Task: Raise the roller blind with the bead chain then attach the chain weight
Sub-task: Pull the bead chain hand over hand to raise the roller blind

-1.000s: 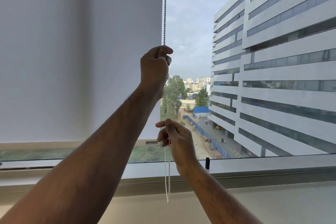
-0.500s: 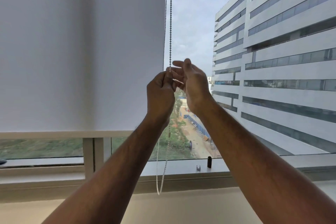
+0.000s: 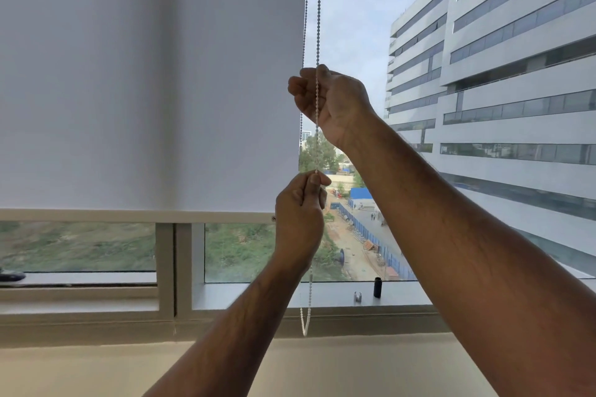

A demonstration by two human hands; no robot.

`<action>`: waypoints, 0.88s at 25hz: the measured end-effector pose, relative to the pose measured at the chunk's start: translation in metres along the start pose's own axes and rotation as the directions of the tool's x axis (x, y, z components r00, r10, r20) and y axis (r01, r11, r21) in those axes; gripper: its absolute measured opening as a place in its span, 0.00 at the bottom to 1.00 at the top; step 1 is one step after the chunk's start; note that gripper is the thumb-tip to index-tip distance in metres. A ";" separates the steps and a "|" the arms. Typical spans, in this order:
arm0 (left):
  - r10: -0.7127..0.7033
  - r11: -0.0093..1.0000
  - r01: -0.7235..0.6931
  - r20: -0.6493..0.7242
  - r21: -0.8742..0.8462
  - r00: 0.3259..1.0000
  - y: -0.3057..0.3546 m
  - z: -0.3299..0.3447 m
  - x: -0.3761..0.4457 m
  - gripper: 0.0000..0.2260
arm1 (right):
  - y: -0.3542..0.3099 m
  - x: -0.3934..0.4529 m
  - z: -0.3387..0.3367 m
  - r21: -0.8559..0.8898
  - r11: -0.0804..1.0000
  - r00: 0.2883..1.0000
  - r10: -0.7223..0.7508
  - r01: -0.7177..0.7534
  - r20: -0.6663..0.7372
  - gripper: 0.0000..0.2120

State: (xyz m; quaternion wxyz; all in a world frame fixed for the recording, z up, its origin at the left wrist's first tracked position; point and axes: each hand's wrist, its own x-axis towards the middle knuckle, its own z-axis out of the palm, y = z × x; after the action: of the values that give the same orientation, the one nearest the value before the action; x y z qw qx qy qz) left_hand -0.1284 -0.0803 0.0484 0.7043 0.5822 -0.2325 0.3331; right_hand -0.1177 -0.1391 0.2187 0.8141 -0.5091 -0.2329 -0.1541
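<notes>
A white roller blind (image 3: 151, 74) covers most of the left window; its bottom bar (image 3: 135, 215) hangs a little above the sill. The bead chain (image 3: 318, 10) runs down along the blind's right edge in two strands, and its loop end (image 3: 304, 329) dangles below the sill. My right hand (image 3: 332, 103) is closed on the front strand, up high. My left hand (image 3: 300, 216) pinches the same strand lower down, beside the bar's right end. A small black cylinder (image 3: 377, 287) and a small metal clip (image 3: 357, 296) stand on the sill, to the right of the chain.
The window frame's upright post (image 3: 174, 264) stands under the blind. A pale ledge (image 3: 96, 371) runs below the sill (image 3: 245, 295). Outside the glass at the right is a large office building (image 3: 500, 74). A dark object (image 3: 11, 275) lies on the sill at the far left.
The blind's bottom bar has risen over the last second. My hands have parted: the left dropped along the chain, the right closed on the strand higher up.
</notes>
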 end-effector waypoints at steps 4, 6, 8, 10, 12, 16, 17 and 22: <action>-0.013 1.000 0.013 0.006 0.015 1.000 -0.006 -0.002 -0.003 0.14 | 0.009 -0.001 -0.007 -0.064 0.997 0.999 -0.035 0.036 0.009 0.14; -0.031 0.999 0.031 0.033 -0.011 0.999 -0.008 -0.003 -0.005 0.14 | 0.013 -0.003 -0.010 -0.052 0.996 0.997 -0.071 0.072 0.008 0.15; -0.078 0.996 0.081 0.070 -0.046 0.995 -0.010 -0.004 -0.009 0.15 | 0.019 -0.010 -0.012 -0.073 0.992 0.994 -0.104 0.103 -0.015 0.15; -0.153 0.980 0.167 0.128 -0.109 0.980 -0.014 -0.008 -0.014 0.16 | 0.027 -0.018 -0.016 -0.093 0.987 0.990 -0.134 0.131 -0.029 0.14; -0.200 0.959 0.230 0.177 -0.165 0.963 -0.017 -0.013 -0.017 0.17 | 0.036 -0.027 -0.022 -0.105 0.982 0.987 -0.158 0.154 -0.029 0.14; -0.206 0.958 0.227 0.131 -0.176 0.970 -0.018 -0.018 -0.005 0.18 | 0.055 -0.049 -0.033 -0.159 0.974 0.985 -0.166 0.159 -0.035 0.13; -0.203 0.958 0.220 0.108 -0.182 0.973 -0.016 -0.018 0.002 0.18 | 0.059 -0.057 -0.034 -0.172 0.972 0.985 -0.167 0.158 -0.039 0.13; -0.173 0.950 0.181 0.055 -0.256 0.983 0.013 -0.018 0.046 0.17 | 0.075 -0.091 -0.043 -0.178 0.969 0.985 -0.175 0.171 -0.007 0.13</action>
State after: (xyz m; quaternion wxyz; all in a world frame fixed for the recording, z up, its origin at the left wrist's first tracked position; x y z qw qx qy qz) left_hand -0.1082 -0.0520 0.0856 0.7977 0.5087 -0.2323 0.2258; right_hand -0.1482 -0.1445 0.0972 0.7516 -0.5555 -0.2527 -0.2504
